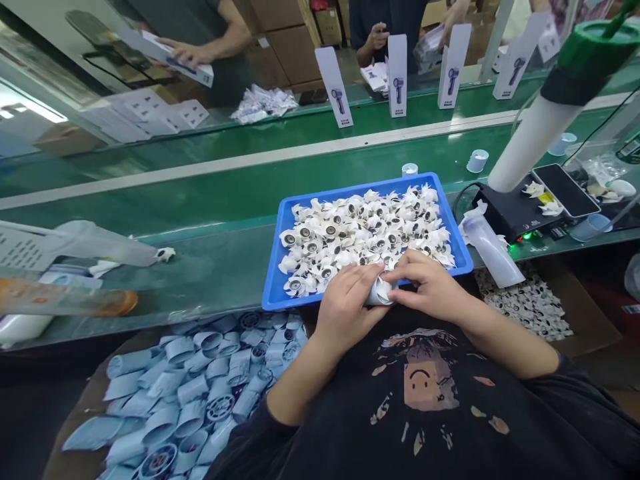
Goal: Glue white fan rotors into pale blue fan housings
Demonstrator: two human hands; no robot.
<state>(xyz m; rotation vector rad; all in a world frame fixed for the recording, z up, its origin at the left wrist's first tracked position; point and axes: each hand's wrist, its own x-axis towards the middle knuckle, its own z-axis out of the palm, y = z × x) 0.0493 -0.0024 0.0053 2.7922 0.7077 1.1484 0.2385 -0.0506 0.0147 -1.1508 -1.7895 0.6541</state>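
My left hand [345,310] and my right hand [425,287] both hold a small white paper-wrapped roll [380,292] between them, just over the front rim of a blue plastic tray [273,267]. The fingers of both hands wrap around the roll and hide most of it. Filling the tray is a heap of small round metal-centred parts [360,233], each twisted in white paper. The nearest of these lie close to my left fingertips.
Left of my arms lies a heap of pale blue wrapped cylinders [190,393]. A carton of black-and-white pieces [525,303] sits to the right. A black device [520,213] and a white tube [533,143] stand on the green belt [220,193]. Co-workers' hands [185,52] show beyond a glass panel.
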